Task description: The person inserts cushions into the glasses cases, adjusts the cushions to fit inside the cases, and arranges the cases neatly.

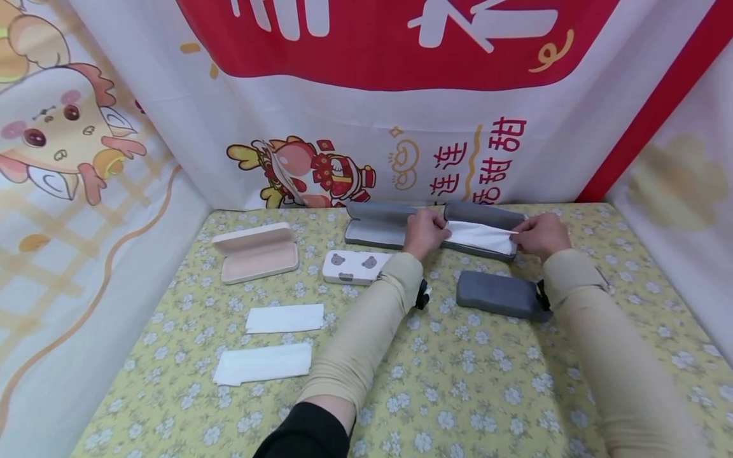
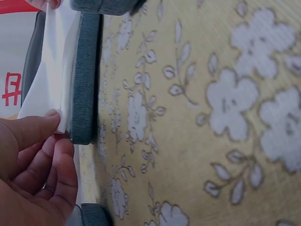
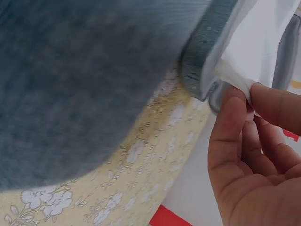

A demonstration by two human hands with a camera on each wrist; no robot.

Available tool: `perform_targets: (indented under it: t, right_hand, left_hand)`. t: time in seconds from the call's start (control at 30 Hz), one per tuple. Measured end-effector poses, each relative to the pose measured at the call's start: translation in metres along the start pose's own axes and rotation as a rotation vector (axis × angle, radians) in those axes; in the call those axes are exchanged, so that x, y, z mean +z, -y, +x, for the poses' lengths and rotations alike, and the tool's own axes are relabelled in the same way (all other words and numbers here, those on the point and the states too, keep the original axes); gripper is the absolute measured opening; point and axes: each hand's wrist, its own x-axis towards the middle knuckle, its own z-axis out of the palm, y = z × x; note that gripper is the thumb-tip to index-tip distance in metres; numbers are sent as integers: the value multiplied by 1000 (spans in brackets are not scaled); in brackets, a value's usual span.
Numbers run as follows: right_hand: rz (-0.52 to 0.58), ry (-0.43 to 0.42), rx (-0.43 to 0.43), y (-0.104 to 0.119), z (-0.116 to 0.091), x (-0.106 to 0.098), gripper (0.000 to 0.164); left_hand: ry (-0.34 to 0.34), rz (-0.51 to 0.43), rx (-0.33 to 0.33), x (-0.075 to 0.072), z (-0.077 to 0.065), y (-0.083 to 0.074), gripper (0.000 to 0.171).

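A folded white cloth (image 1: pixel 480 236) lies stretched lengthwise in an open grey glasses case (image 1: pixel 487 254) at the back right. My left hand (image 1: pixel 422 234) pinches its left end between thumb and fingers; the left wrist view shows this left hand (image 2: pixel 40 167) at the case's corner. At the opposite end my right hand (image 1: pixel 541 235) pinches the cloth, and in the right wrist view the right hand (image 3: pixel 263 155) grips a gathered edge of the white cloth (image 3: pixel 258 42). Another open grey glasses case (image 1: pixel 372 233) stands just left, partly behind the left hand.
A closed grey glasses case (image 1: pixel 498 292) lies in front, near the right wrist. Further left are a bear-print case (image 1: pixel 349 267), partly covered by the left forearm, and an open beige case (image 1: pixel 260 261). Two folded white cloths (image 1: pixel 286 318) lie front left. A printed curtain (image 1: pixel 355 114) hangs behind.
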Motion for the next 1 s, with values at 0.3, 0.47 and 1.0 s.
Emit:
perform_targets:
  t: [0.3,0.47,1.0]
  right_hand:
    - [-81,-41,-46,-5,4,4,23]
    - [-111,-41,-48,-5,4,4,22]
    - [-96,-26,5,-1,3,4,24]
  left_hand:
    - [10,16,15,5,2,4,12]
    - [2,53,23,7,3,3,11]
    - [1,-47,20,12,6,10,14]
